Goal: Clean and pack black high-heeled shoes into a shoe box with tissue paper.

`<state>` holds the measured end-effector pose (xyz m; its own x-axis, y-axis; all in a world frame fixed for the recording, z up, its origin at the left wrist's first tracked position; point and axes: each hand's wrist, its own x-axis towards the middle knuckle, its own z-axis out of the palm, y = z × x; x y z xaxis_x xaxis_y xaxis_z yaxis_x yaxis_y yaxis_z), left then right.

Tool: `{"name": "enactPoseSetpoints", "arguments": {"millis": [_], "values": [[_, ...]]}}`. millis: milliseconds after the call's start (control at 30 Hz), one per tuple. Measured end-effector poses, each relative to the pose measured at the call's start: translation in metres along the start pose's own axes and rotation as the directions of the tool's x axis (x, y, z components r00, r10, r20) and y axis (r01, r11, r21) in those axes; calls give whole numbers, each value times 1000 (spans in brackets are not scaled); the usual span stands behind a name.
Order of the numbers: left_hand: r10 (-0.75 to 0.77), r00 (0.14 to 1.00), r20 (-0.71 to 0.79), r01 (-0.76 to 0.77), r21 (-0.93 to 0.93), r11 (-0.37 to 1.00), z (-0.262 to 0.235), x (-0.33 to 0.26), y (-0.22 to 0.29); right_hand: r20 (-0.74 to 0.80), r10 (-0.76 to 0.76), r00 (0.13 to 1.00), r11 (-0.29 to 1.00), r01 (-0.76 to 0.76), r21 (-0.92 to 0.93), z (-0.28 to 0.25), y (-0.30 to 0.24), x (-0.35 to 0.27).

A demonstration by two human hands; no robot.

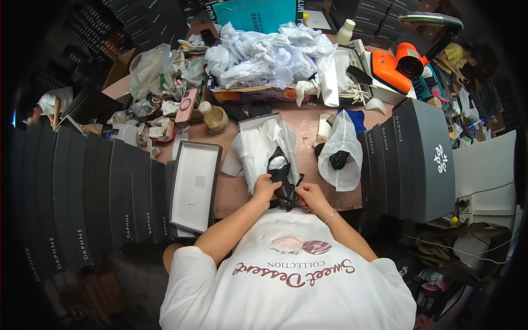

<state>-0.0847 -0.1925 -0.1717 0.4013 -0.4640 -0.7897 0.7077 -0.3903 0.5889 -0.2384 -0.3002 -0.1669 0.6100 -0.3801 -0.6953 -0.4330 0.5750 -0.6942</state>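
Observation:
A black shoe with white stuffing in its toe lies close in front of me, toe pointing away. My left hand is closed around its left side, thumb on top. At the other side, my right hand pinches at a thin black strap of the shoe; its fingertips are partly hidden. Beyond the shoe, white tissue paper spreads over an open shoe box. To the right, another black shoe rests on a white paper wrap.
A box lid lies at left, beside a row of dark shoe boxes. More boxes stand at right. Behind are a heap of crumpled white paper, a jar, a pink phone and an orange device.

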Motion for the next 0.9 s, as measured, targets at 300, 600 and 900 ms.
{"name": "enactPoseSetpoints", "arguments": {"millis": [300,600,900], "values": [[264,952,155,-209,-304,929,1,-60,3,-45,-601,798,774,567,-283,39,-43,-50],[301,822,483,-200,-249,947,32,-67,13,300,-531,793,477,572,-667,15,-73,-61],[665,593,454,-593,805,-21,26,26,123,84,-432,898,864,439,-246,-28,-53,-76]]}}
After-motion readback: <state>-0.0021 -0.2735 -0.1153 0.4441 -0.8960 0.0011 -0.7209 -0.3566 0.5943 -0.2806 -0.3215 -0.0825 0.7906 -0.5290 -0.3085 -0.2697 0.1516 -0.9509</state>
